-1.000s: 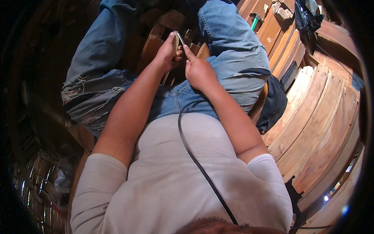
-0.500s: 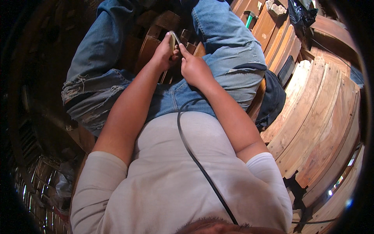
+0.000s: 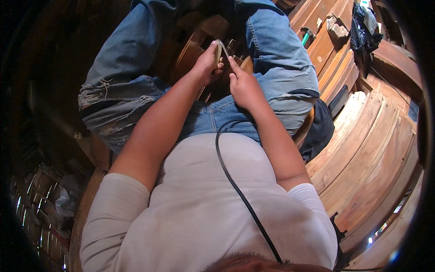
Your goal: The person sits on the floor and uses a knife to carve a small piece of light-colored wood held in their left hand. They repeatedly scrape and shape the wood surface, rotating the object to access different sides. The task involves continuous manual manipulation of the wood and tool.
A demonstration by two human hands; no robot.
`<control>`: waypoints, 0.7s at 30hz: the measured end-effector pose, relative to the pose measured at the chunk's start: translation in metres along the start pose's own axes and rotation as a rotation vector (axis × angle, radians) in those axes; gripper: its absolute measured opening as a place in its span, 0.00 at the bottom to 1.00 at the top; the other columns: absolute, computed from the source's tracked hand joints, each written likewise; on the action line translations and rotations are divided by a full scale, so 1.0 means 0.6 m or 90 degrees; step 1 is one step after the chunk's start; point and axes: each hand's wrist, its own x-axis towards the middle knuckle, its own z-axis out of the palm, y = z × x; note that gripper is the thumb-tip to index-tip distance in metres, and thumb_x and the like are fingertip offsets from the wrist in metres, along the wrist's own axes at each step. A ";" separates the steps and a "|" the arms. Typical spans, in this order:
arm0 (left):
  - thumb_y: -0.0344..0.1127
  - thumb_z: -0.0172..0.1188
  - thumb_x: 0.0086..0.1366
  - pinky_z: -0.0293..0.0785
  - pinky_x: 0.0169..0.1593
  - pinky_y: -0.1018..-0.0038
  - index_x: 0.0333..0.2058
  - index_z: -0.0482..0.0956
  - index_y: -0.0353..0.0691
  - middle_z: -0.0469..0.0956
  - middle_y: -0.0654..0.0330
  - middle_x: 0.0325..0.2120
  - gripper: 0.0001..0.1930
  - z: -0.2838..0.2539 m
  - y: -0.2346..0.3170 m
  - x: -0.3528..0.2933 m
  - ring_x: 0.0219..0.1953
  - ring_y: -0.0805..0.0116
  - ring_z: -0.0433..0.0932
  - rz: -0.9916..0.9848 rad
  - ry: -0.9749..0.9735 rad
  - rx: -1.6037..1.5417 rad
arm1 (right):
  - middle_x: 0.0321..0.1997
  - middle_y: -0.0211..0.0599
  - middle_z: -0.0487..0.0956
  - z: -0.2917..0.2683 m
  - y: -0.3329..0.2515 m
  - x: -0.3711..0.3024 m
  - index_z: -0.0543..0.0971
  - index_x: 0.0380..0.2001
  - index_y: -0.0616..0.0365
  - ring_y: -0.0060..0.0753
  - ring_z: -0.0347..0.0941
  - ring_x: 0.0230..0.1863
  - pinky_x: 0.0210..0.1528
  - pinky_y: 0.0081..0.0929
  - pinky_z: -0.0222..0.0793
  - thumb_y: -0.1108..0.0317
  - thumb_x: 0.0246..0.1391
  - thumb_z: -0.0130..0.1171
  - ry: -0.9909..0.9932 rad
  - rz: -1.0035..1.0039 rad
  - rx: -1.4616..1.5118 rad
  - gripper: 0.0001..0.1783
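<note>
My left hand (image 3: 209, 64) is closed around a small pale piece (image 3: 218, 52) with a curved edge, held up between my knees. My right hand (image 3: 247, 90) grips a thin metal tool (image 3: 225, 51), its index finger stretched along the shank. The tool's far end meets the top of the pale piece, so the two form a narrow upside-down V. The tool's handle is hidden inside my right fist, and its exact kind does not show. Both forearms reach over my lap in torn blue jeans (image 3: 281, 59).
Dark wooden pieces (image 3: 190, 50) lie between my legs. At the right are stacked planks (image 3: 362, 149), a dark cloth bag (image 3: 319, 129), a green-handled tool (image 3: 306, 37), a pale block (image 3: 337, 28) and a black plastic bag (image 3: 362, 31). A black cable (image 3: 235, 188) crosses my shirt.
The whole view has shifted, so hands and legs appear farther right. My right hand has drawn slightly away from my left, widening the angle between tool and pale piece. Both grips persist.
</note>
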 end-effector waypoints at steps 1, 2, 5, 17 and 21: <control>0.68 0.45 0.73 0.61 0.25 0.77 0.36 0.71 0.48 0.69 0.68 0.25 0.26 0.002 0.000 -0.003 0.21 0.77 0.67 -0.001 0.014 0.006 | 0.45 0.66 0.81 0.001 0.003 0.000 0.62 0.73 0.43 0.68 0.78 0.47 0.52 0.55 0.72 0.64 0.67 0.47 0.002 -0.002 -0.003 0.31; 0.68 0.45 0.72 0.61 0.26 0.77 0.35 0.71 0.48 0.69 0.68 0.24 0.27 0.000 -0.001 -0.001 0.21 0.77 0.67 -0.004 0.014 0.011 | 0.45 0.66 0.81 0.002 0.003 0.000 0.62 0.73 0.43 0.68 0.78 0.47 0.52 0.55 0.72 0.64 0.67 0.47 0.008 -0.005 -0.004 0.31; 0.70 0.45 0.71 0.61 0.26 0.76 0.32 0.71 0.48 0.69 0.68 0.22 0.29 -0.006 -0.005 0.010 0.21 0.76 0.66 -0.012 0.010 0.023 | 0.44 0.67 0.81 0.003 0.004 -0.002 0.62 0.73 0.45 0.68 0.78 0.46 0.52 0.56 0.72 0.63 0.67 0.48 0.007 -0.014 -0.016 0.32; 0.71 0.45 0.71 0.67 0.32 0.69 0.35 0.75 0.49 0.71 0.67 0.27 0.29 -0.004 -0.016 0.021 0.26 0.75 0.70 0.000 0.036 0.054 | 0.41 0.67 0.80 0.011 0.008 0.014 0.65 0.72 0.45 0.69 0.77 0.44 0.50 0.55 0.73 0.63 0.66 0.49 0.021 -0.019 -0.041 0.31; 0.71 0.42 0.72 0.67 0.32 0.69 0.34 0.75 0.48 0.73 0.66 0.27 0.31 -0.003 -0.017 0.021 0.26 0.74 0.70 0.017 0.067 0.072 | 0.39 0.68 0.80 -0.002 -0.010 -0.003 0.65 0.71 0.44 0.69 0.77 0.43 0.49 0.54 0.72 0.64 0.66 0.49 0.007 0.003 -0.044 0.30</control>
